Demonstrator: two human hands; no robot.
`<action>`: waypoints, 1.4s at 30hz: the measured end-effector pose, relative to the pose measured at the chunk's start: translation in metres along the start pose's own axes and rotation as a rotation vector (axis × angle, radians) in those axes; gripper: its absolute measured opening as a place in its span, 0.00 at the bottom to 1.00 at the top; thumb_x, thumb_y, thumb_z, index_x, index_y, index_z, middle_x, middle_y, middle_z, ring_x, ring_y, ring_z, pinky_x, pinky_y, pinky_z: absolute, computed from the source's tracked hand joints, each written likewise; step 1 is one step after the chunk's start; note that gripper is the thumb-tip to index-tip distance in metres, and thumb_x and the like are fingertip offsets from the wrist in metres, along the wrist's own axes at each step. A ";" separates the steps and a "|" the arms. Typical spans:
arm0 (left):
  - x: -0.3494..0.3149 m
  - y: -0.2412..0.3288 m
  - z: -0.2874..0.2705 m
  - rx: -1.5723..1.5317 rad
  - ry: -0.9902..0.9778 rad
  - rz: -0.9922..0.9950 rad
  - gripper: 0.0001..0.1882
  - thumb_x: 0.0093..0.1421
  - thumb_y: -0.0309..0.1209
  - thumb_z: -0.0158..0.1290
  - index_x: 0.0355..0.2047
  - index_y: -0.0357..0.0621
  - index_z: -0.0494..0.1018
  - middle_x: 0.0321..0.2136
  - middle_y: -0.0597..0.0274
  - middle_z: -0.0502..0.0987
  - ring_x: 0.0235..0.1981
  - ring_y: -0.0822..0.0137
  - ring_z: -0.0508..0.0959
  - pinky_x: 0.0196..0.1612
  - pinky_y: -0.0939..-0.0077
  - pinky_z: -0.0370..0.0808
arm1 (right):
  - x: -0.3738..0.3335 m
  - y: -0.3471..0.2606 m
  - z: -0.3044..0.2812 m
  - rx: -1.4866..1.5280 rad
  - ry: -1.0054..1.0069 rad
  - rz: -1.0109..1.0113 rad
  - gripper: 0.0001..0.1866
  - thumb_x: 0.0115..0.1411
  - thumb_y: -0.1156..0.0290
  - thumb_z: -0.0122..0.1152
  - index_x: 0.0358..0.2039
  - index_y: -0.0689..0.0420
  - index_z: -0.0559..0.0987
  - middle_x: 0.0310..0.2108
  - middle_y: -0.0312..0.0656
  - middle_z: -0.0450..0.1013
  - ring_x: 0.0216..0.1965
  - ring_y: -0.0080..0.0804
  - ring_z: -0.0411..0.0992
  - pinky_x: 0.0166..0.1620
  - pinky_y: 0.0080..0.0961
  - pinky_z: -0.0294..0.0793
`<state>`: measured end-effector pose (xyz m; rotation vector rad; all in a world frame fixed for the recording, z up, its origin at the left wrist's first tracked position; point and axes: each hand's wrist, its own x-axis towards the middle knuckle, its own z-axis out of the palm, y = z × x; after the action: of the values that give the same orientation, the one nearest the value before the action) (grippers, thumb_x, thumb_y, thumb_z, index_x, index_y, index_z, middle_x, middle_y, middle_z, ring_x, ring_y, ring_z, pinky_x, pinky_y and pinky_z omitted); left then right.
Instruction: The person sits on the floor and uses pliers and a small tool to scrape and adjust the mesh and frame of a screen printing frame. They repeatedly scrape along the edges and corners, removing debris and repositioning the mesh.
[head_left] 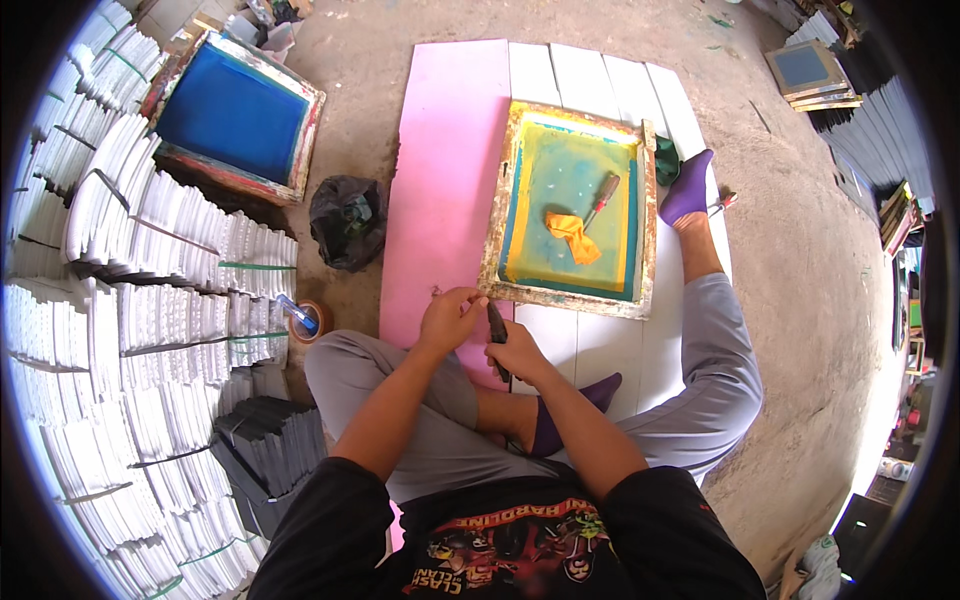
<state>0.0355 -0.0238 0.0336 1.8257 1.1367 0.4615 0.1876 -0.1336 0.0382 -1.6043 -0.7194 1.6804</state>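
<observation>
A wooden screen-printing frame (494, 240), its edges stained with paint, lies on the boards in front of me. On its green-yellow mesh (545, 165) rest a screwdriver (603, 195) with a red-brown handle and a crumpled orange cloth (572, 238). My right hand (518, 352) grips dark pliers (497, 325), their head pointing at the frame's near left corner. Close beside that head, my left hand (453, 318) has its thumb and fingers pinched together near the corner. What they hold, if anything, is too small to make out.
Pink boards (440, 160) and white boards (545, 335) lie beneath the frame. Stacks of bundled paper (150, 230) line the left side, near a blue screen frame (235, 110) and a black plastic bag (347, 222). My purple-socked foot (688, 185) is beside the frame's right edge.
</observation>
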 end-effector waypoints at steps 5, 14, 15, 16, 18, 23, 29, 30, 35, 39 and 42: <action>-0.001 -0.026 -0.005 -0.072 0.129 0.000 0.11 0.67 0.34 0.59 0.39 0.38 0.81 0.27 0.54 0.81 0.24 0.64 0.77 0.31 0.68 0.75 | 0.020 -0.018 0.017 0.040 -0.150 0.072 0.13 0.63 0.72 0.62 0.46 0.64 0.74 0.28 0.49 0.78 0.24 0.36 0.79 0.26 0.32 0.80; -0.001 -0.034 -0.020 0.304 0.288 -0.266 0.14 0.65 0.40 0.60 0.38 0.41 0.80 0.32 0.50 0.84 0.36 0.47 0.84 0.41 0.54 0.79 | 0.006 -0.017 0.010 0.092 0.013 0.223 0.21 0.69 0.61 0.59 0.57 0.59 0.72 0.34 0.48 0.79 0.28 0.36 0.81 0.25 0.32 0.74; -0.001 -0.032 -0.021 0.337 0.280 -0.322 0.15 0.64 0.41 0.60 0.39 0.40 0.81 0.32 0.51 0.85 0.37 0.47 0.84 0.42 0.53 0.79 | 0.004 -0.012 0.003 0.054 0.065 0.215 0.20 0.69 0.61 0.59 0.55 0.59 0.72 0.33 0.47 0.78 0.28 0.36 0.81 0.24 0.32 0.74; 0.000 -0.025 -0.022 0.362 0.257 -0.357 0.16 0.63 0.42 0.61 0.39 0.41 0.81 0.33 0.52 0.85 0.37 0.47 0.84 0.43 0.54 0.79 | 0.002 -0.007 -0.006 0.016 0.118 0.207 0.19 0.69 0.62 0.59 0.54 0.59 0.72 0.32 0.46 0.78 0.27 0.35 0.80 0.23 0.31 0.73; 0.003 -0.013 -0.024 0.413 0.209 -0.425 0.17 0.62 0.43 0.62 0.41 0.42 0.81 0.35 0.53 0.85 0.38 0.49 0.85 0.44 0.54 0.79 | 0.000 0.003 -0.020 -0.018 0.209 0.194 0.14 0.69 0.64 0.58 0.48 0.59 0.72 0.29 0.43 0.76 0.24 0.33 0.79 0.19 0.30 0.70; 0.007 -0.033 -0.006 0.202 0.155 -0.133 0.19 0.64 0.41 0.60 0.50 0.44 0.81 0.44 0.50 0.84 0.46 0.49 0.84 0.50 0.56 0.79 | 0.002 0.002 -0.035 -0.059 0.268 0.214 0.10 0.68 0.67 0.57 0.42 0.60 0.72 0.25 0.44 0.74 0.20 0.35 0.77 0.18 0.34 0.70; 0.005 -0.025 0.008 0.145 0.034 0.040 0.22 0.64 0.39 0.59 0.56 0.42 0.79 0.49 0.46 0.83 0.50 0.46 0.82 0.54 0.55 0.78 | 0.006 -0.007 -0.036 -0.045 0.281 0.268 0.09 0.66 0.70 0.57 0.38 0.63 0.71 0.23 0.45 0.73 0.19 0.37 0.76 0.16 0.36 0.69; 0.005 -0.024 0.007 0.144 0.023 0.036 0.22 0.64 0.39 0.59 0.56 0.42 0.79 0.49 0.46 0.83 0.50 0.46 0.82 0.54 0.55 0.78 | 0.005 -0.009 -0.035 -0.055 0.281 0.269 0.09 0.65 0.71 0.58 0.38 0.63 0.71 0.23 0.46 0.73 0.18 0.38 0.76 0.15 0.37 0.69; 0.006 -0.028 0.009 0.138 0.018 0.061 0.23 0.63 0.39 0.60 0.56 0.42 0.79 0.49 0.46 0.83 0.50 0.46 0.82 0.54 0.55 0.78 | 0.009 -0.012 -0.036 -0.166 0.290 0.264 0.08 0.60 0.74 0.56 0.34 0.69 0.72 0.22 0.50 0.73 0.18 0.42 0.77 0.15 0.41 0.70; 0.008 -0.030 0.011 0.142 0.027 0.055 0.23 0.63 0.39 0.60 0.55 0.42 0.79 0.49 0.46 0.83 0.50 0.47 0.82 0.54 0.55 0.78 | 0.011 -0.022 -0.036 -0.179 0.276 0.276 0.10 0.55 0.77 0.51 0.30 0.74 0.74 0.21 0.54 0.75 0.19 0.46 0.78 0.17 0.43 0.74; 0.009 -0.034 0.012 0.141 0.016 0.038 0.23 0.63 0.39 0.60 0.56 0.42 0.80 0.49 0.46 0.83 0.50 0.47 0.82 0.54 0.55 0.78 | 0.013 -0.024 -0.031 -0.191 0.298 0.291 0.09 0.56 0.77 0.50 0.30 0.74 0.74 0.20 0.55 0.75 0.17 0.45 0.78 0.17 0.42 0.75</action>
<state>0.0308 -0.0166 -0.0030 1.9713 1.1727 0.4275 0.2213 -0.1110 0.0471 -2.1245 -0.5265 1.5523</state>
